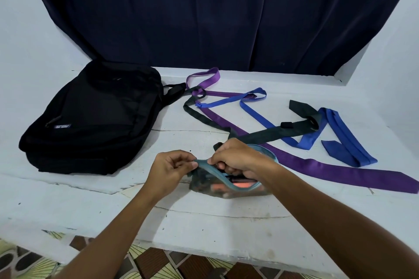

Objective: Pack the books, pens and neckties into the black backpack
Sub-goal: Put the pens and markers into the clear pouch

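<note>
Both hands pinched the pouch (226,184) rim, left hand (170,171) steadying, right hand (238,158) apparently zipping pens inside; neckties (317,165) lay beyond.

The clear pouch (223,184) with the teal zip sits partly under the right hand (238,157), so its far rim and back corner are covered. What lies inside is blurred: an orange shape shows, and dark ones to the left of it, but I cannot tell pens from anything else. The purple necktie (317,166), right of the pouch, runs off the picture's right edge at its wide tip and passes behind the right hand. The black necktie (256,137) also slips behind that hand. The black backpack (90,117), left of the pouch, bears a small label too blurred to read.
</note>
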`<state>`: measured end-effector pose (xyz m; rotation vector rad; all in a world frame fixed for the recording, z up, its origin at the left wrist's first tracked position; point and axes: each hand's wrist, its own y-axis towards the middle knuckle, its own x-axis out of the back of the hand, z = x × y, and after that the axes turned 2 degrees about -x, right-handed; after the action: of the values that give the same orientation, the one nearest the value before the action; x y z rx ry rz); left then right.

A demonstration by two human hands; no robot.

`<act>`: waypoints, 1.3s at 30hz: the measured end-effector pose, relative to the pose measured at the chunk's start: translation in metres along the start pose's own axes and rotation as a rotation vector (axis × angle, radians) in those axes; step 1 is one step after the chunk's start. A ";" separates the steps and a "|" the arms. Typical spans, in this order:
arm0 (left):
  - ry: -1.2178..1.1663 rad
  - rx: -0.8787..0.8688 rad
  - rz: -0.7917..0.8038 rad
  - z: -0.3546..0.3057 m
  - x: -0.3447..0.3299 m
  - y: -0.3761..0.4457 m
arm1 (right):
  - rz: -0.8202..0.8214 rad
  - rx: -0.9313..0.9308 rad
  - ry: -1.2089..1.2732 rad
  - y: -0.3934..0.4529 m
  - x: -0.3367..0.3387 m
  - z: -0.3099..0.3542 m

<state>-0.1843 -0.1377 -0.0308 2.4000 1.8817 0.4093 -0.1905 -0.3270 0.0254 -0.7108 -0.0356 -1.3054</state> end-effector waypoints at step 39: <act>-0.399 0.100 -0.200 0.027 -0.016 0.015 | 0.307 0.330 -0.289 0.051 0.013 0.006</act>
<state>-0.1670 -0.1536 -0.0562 2.1145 1.9585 -0.1688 -0.1394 -0.3312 0.0122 -0.5883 -0.3552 -0.8682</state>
